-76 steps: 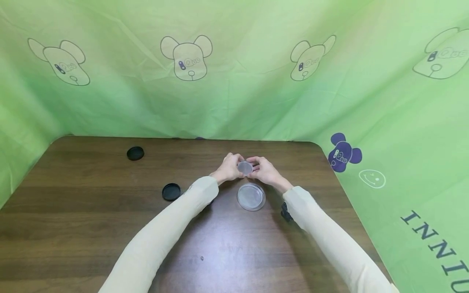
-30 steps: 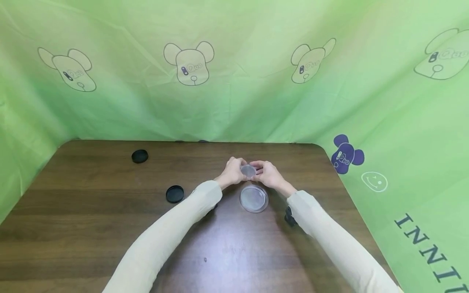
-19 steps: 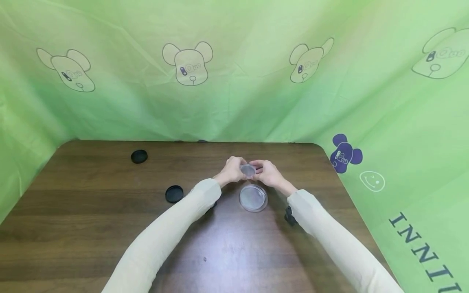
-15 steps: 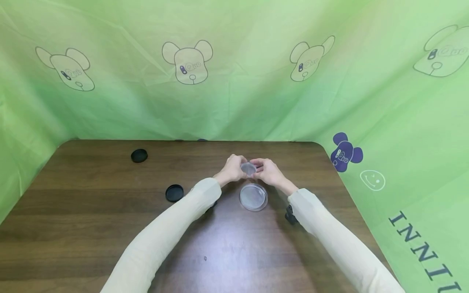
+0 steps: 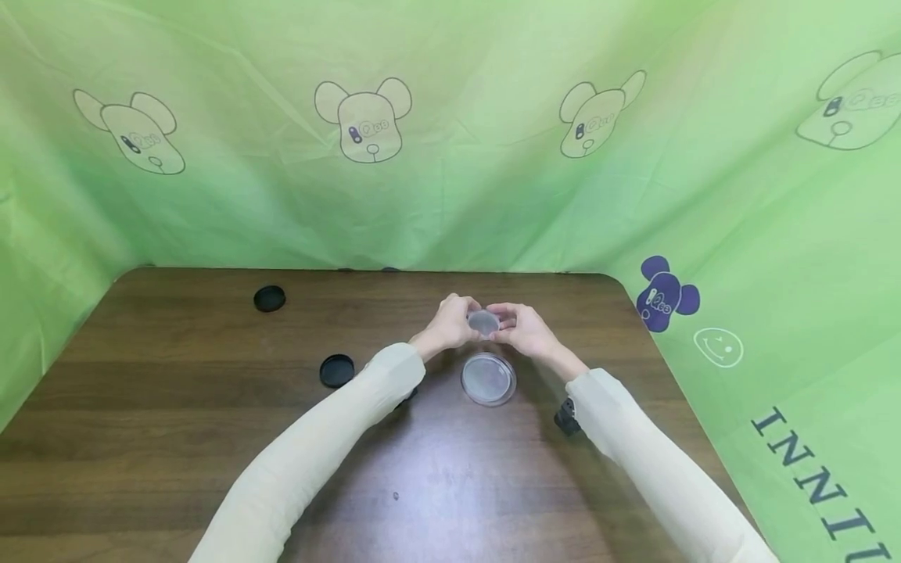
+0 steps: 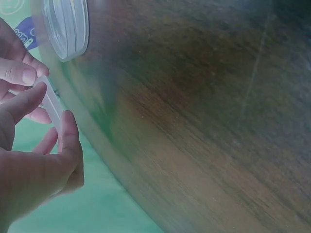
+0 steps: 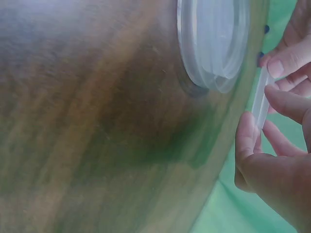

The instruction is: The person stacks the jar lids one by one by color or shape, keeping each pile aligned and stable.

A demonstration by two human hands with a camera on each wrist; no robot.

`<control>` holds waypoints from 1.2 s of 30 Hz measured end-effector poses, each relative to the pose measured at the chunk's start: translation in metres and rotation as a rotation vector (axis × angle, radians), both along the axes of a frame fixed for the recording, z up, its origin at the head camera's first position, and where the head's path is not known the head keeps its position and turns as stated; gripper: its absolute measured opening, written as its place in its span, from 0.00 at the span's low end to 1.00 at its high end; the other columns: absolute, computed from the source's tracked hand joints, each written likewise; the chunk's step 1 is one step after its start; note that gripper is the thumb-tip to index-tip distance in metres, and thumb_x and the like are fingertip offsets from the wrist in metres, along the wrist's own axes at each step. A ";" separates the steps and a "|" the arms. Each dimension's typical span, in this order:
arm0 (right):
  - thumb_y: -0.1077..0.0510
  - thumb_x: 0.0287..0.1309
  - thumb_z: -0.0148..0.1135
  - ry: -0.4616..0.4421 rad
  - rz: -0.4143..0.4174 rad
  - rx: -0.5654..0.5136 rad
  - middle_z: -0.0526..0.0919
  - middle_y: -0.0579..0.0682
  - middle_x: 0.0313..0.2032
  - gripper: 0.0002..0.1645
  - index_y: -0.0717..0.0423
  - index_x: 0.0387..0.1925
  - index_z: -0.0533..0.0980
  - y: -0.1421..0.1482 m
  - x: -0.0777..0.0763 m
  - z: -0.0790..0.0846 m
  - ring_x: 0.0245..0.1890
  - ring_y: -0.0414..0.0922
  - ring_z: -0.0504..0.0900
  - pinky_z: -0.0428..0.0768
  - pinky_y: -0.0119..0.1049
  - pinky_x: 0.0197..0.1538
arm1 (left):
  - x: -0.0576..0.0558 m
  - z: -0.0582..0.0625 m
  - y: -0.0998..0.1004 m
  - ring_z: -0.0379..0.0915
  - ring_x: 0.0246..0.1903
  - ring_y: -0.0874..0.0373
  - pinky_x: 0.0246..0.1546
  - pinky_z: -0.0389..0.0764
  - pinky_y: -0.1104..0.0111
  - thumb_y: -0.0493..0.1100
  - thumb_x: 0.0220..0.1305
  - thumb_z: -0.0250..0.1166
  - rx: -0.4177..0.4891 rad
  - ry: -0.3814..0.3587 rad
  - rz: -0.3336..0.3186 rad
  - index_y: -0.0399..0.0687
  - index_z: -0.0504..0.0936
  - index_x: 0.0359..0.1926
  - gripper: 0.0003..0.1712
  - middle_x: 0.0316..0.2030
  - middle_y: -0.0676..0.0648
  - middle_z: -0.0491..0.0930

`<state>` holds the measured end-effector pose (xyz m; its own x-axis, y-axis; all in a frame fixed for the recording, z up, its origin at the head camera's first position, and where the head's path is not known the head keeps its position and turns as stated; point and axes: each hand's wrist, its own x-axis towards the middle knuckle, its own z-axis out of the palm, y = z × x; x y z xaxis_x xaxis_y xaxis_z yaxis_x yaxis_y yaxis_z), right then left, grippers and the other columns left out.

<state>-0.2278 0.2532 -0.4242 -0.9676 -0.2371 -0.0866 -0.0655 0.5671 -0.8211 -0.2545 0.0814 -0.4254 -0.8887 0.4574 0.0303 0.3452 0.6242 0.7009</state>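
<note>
The left grip point(image 5: 453, 322) and right grip point(image 5: 528, 331) both hold a small disc point(image 5: 483, 323) just beyond the clear dish point(image 5: 488, 379); two black discs point(image 5: 337, 371) lie left of the dish.

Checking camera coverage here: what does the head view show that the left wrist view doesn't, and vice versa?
Only head: the far black disc, near black disc and pale sleeves. Only left wrist: the small clear disc nearly edge-on. Both: that disc held by the left hand and right hand, the larger clear round piece, wooden table, green cloth.
</note>
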 end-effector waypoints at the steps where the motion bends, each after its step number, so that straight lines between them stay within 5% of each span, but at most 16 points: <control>1: 0.73 0.53 0.63 0.005 0.003 0.003 0.76 0.69 0.52 0.32 0.73 0.61 0.67 0.000 0.001 -0.001 0.48 0.60 0.78 0.79 0.39 0.48 | 0.001 0.000 0.000 0.68 0.48 0.48 0.50 0.70 0.62 0.37 0.47 0.75 -0.004 0.004 -0.002 0.34 0.78 0.53 0.30 0.44 0.40 0.78; 14: 0.74 0.51 0.64 0.057 0.023 -0.029 0.77 0.69 0.50 0.34 0.74 0.61 0.67 0.001 0.013 0.002 0.44 0.57 0.80 0.80 0.34 0.43 | 0.011 0.007 -0.001 0.70 0.47 0.48 0.48 0.73 0.63 0.35 0.46 0.76 0.012 0.024 -0.012 0.34 0.78 0.54 0.31 0.45 0.39 0.76; 25: 0.73 0.50 0.64 0.078 0.034 -0.019 0.78 0.69 0.48 0.33 0.74 0.60 0.68 -0.002 0.027 0.007 0.43 0.58 0.80 0.80 0.38 0.44 | 0.023 0.006 -0.006 0.69 0.45 0.49 0.46 0.73 0.64 0.35 0.46 0.76 0.033 0.050 -0.028 0.34 0.78 0.53 0.31 0.42 0.39 0.76; 36: 0.74 0.50 0.64 0.083 -0.007 -0.022 0.69 0.71 0.51 0.33 0.73 0.60 0.68 -0.004 0.041 0.010 0.44 0.59 0.80 0.81 0.36 0.44 | 0.036 0.009 -0.007 0.70 0.43 0.52 0.41 0.73 0.68 0.34 0.46 0.76 0.064 0.026 -0.005 0.36 0.78 0.54 0.31 0.41 0.41 0.75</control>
<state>-0.1868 0.2493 -0.4144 -0.9729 -0.2310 -0.0011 -0.1296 0.5494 -0.8254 -0.2182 0.0742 -0.4164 -0.8850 0.4580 0.0832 0.3669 0.5764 0.7302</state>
